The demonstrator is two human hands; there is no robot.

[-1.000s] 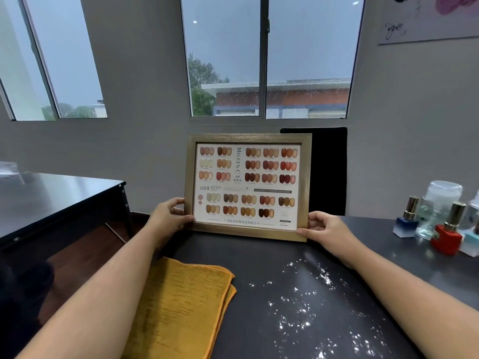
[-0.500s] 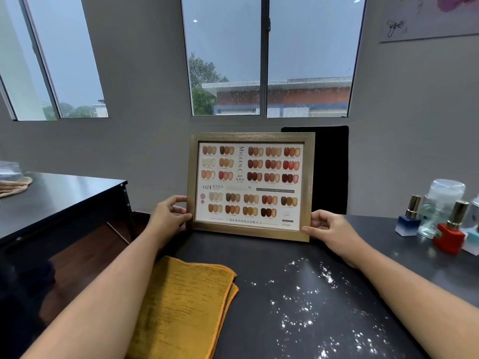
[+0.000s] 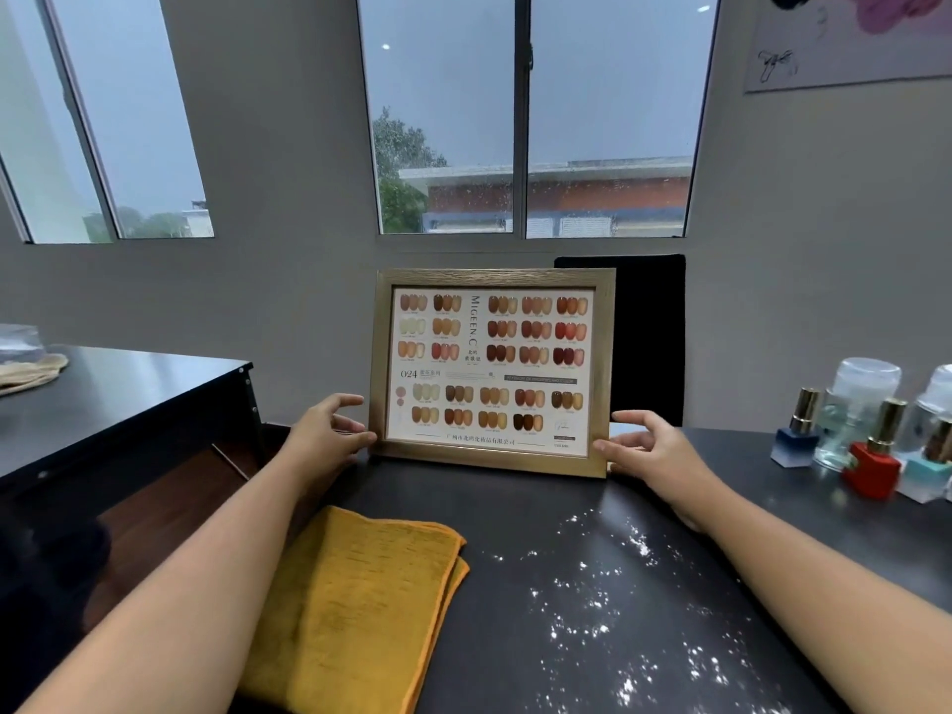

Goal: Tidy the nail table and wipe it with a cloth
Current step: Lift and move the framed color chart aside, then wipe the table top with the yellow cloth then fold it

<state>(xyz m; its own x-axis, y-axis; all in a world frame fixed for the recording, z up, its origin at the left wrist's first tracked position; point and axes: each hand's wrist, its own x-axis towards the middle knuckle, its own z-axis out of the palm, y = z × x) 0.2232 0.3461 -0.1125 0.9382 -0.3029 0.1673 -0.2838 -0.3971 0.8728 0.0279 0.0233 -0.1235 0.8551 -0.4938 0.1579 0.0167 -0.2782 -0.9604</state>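
Note:
A gold-framed nail colour chart [image 3: 492, 373] stands upright at the far side of the dark nail table [image 3: 515, 507]. My left hand [image 3: 322, 435] is beside its lower left edge, fingers spread, with only a fingertip at the frame. My right hand [image 3: 651, 450] is beside the lower right corner, fingers loosely spread, a fingertip touching the frame. A folded mustard-yellow cloth [image 3: 360, 600] lies on the near left of the table. White powder specks [image 3: 608, 595] are scattered over the near right of the tabletop.
Nail polish bottles stand at the right: blue [image 3: 797, 440], red [image 3: 873, 468], teal [image 3: 927, 471], with a clear capped bottle [image 3: 850, 404] behind. A black chair back [image 3: 649, 342] rises behind the frame. A second dark table [image 3: 118, 389] stands to the left.
Both hands gripped the frame's lower corners before; now their fingers have opened and drawn slightly outward. The frame stands a little more upright.

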